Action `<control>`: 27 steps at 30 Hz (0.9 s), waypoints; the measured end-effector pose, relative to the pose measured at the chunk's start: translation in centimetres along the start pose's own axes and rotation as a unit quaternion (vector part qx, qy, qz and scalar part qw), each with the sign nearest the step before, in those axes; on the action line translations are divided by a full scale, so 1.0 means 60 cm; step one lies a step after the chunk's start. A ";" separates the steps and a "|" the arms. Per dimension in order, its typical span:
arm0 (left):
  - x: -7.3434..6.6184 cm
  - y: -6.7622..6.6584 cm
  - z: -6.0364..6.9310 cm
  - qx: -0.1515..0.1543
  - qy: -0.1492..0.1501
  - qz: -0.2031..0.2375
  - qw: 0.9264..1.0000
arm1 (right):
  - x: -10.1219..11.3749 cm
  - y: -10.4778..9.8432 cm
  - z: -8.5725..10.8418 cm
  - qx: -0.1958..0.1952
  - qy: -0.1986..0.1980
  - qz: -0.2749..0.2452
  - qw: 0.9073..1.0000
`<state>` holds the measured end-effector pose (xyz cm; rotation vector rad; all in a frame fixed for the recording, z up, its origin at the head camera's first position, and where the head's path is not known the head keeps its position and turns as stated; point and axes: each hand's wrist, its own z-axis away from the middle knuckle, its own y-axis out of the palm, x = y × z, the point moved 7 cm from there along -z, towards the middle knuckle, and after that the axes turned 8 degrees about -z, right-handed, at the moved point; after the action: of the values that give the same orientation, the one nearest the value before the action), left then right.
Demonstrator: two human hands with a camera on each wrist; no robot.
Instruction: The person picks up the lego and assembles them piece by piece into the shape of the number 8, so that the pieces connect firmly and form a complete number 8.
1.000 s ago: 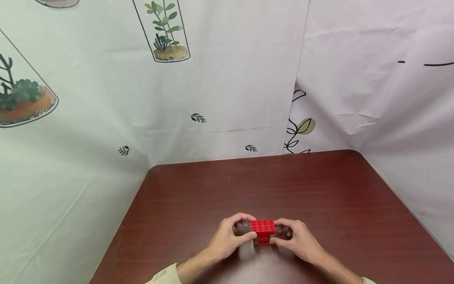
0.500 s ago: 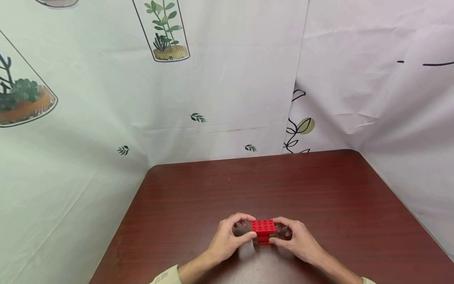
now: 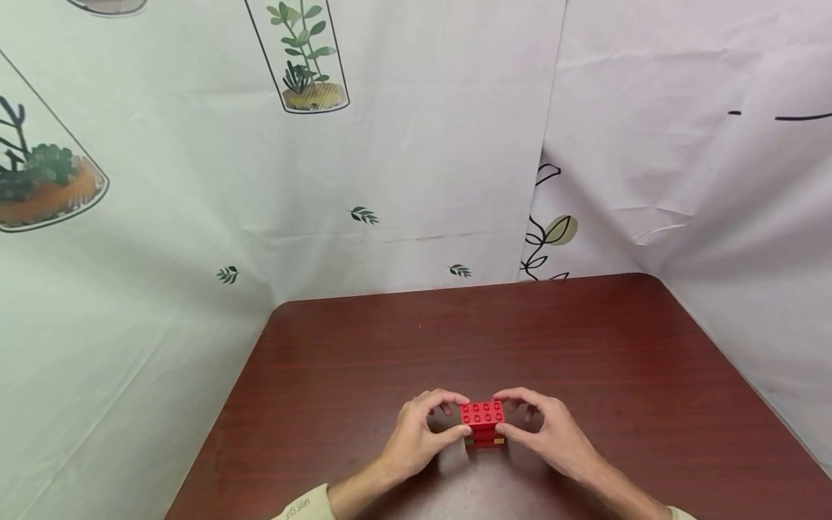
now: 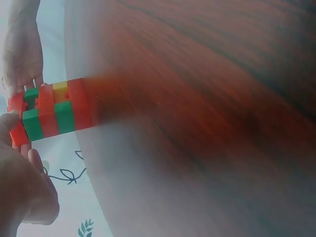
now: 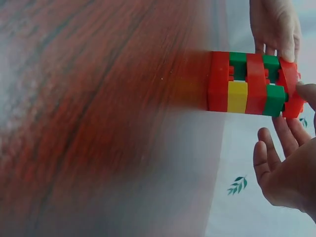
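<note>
A stack of toy building bricks stands on the table in front of me, its red top brick (image 3: 482,412) studs up. My left hand (image 3: 419,439) pinches the left end of this brick between thumb and fingers. At the opposite end, my right hand (image 3: 555,437) pinches it likewise. Beneath it, the right wrist view shows short green bricks (image 5: 274,101), a red middle brick (image 5: 255,86), then a yellow brick (image 5: 237,97) beside a green one, and a red bottom brick (image 5: 217,84). The top brick sits slightly askew, with studs showing under it.
The reddish-brown table (image 3: 364,347) spreads out beyond and beside the hands. White cloth (image 3: 416,180) printed with plants hangs around its far and side edges.
My right hand has moved up from the stack's lower right side to the top red brick, uncovering a yellow brick below. My left hand has stayed in place.
</note>
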<state>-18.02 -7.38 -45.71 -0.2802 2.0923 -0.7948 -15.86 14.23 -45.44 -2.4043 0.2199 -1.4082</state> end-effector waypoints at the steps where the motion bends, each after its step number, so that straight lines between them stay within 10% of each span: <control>1: -0.001 0.000 -0.001 -0.001 0.004 -0.006 1.000 | 0.001 -0.002 0.000 -0.003 -0.003 0.004 1.000; 27: 0.000 0.000 0.001 -0.003 0.005 -0.044 0.999 | 0.006 -0.007 -0.007 0.016 -0.003 0.031 0.999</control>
<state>-17.96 -7.39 -45.73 -0.3742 2.1041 -0.8449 -16.07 14.43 -44.79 -2.3552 0.2671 -1.3671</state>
